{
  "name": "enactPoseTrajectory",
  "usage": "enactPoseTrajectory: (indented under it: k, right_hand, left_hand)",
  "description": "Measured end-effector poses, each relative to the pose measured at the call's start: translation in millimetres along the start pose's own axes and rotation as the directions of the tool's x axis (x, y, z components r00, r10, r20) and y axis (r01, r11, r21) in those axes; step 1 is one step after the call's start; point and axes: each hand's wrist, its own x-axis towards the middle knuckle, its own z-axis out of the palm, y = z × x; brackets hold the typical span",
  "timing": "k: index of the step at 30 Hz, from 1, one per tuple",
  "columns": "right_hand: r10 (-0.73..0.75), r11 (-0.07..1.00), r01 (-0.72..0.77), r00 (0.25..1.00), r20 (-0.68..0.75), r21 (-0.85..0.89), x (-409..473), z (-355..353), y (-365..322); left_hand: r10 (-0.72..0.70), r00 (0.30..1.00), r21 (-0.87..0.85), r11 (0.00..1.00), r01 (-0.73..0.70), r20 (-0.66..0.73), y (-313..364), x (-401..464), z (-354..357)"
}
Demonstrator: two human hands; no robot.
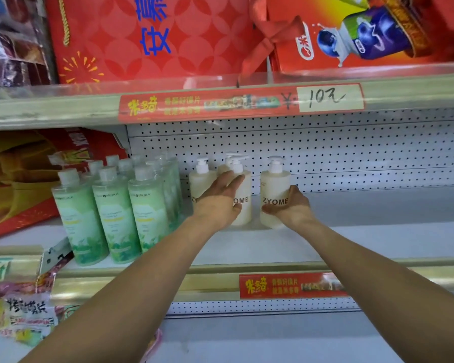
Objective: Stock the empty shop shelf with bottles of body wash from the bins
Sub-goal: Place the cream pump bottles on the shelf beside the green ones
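Cream pump bottles are being set on the shelf (351,231) — left hand (218,200) lies flat-fingered against one bottle (243,205), right hand (291,208) clasps another (274,189); next, release and fetch more.

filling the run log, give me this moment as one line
left hand: flat on middle cream pump bottle | right hand: grips right cream pump bottle | shelf: right part bare
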Motion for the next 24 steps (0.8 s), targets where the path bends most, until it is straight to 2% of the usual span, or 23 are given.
enactPoseTrajectory:
  k: [7,24]
  right_hand:
    - [-0.029,0.999,0.030,0.997,0.071,-0.011,15.8,1.1,-2.4]
    - [-0.034,0.999,0.033,0.992,0.121,0.010,25.7,8.6,-1.7]
  left_hand:
    - [0.025,0.997,0.032,0.999,-0.023,-0.066,-2.2,4.3,1.1]
    - [-0.013,0.998,0.038,0.999,0.015,-0.066,0.1,8.0,5.8]
